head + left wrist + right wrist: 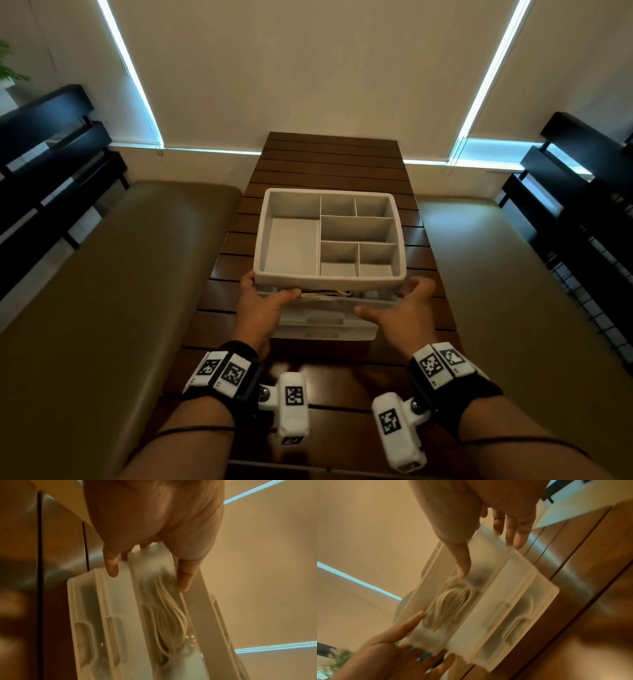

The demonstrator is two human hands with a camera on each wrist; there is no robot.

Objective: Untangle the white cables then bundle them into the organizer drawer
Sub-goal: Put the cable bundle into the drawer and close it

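Grey tray, six compartments, sits on top of the clear drawers, set slightly toward their far side. Left hand grips the tray's near-left corner above the drawers, thumb along the front. Right hand clasps the near-right corner, thumb spread wide. White cable lies coiled in the top drawer. Wood table is under the drawers, with benches on either side of them.

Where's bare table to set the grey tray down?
Free: table slats beyond the divider tray up to the window blind; smaller patch between drawer box and near edge. Tight: side strips, and box corners gripped by left hand and right hand.
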